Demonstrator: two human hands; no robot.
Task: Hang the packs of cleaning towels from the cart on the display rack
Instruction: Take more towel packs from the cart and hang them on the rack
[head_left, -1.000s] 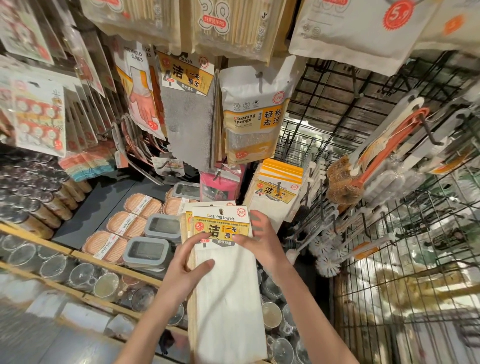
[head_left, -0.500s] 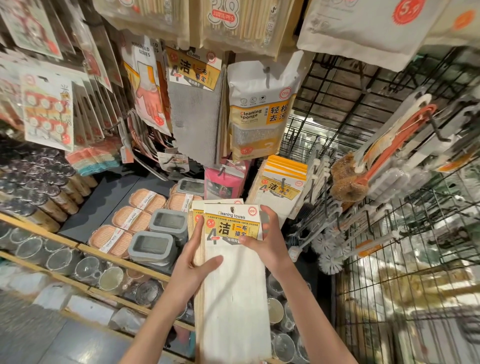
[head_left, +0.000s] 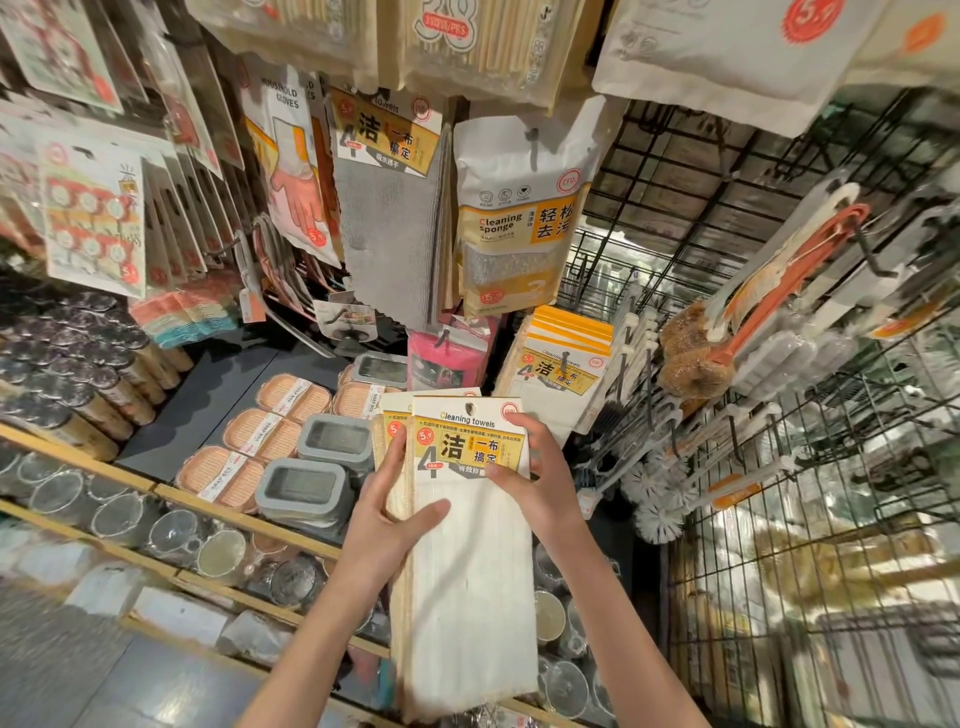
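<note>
I hold a small stack of white cleaning towel packs (head_left: 467, 587) with yellow header cards upright in front of me. My left hand (head_left: 387, 525) grips the stack's left edge, thumb across the front pack. My right hand (head_left: 540, 478) pinches the front pack's header card at its right edge. The front card's hang hole (head_left: 470, 407) is uncovered. Just beyond, to the upper right, several matching towel packs (head_left: 563, 371) hang on a hook of the display rack. The cart is out of view.
Grey towels (head_left: 395, 228) and a cleaning sponge pack (head_left: 519, 223) hang above. Bottle brushes (head_left: 660, 478) and wire grid panels (head_left: 810, 467) stand to the right. Soap boxes (head_left: 260, 447) and grey containers (head_left: 306, 493) sit on the shelf at left, with glass cups (head_left: 161, 535) below.
Both hands have lifted the stack slightly toward the rack. My right hand has slid along the front pack's header card; the left keeps its grip.
</note>
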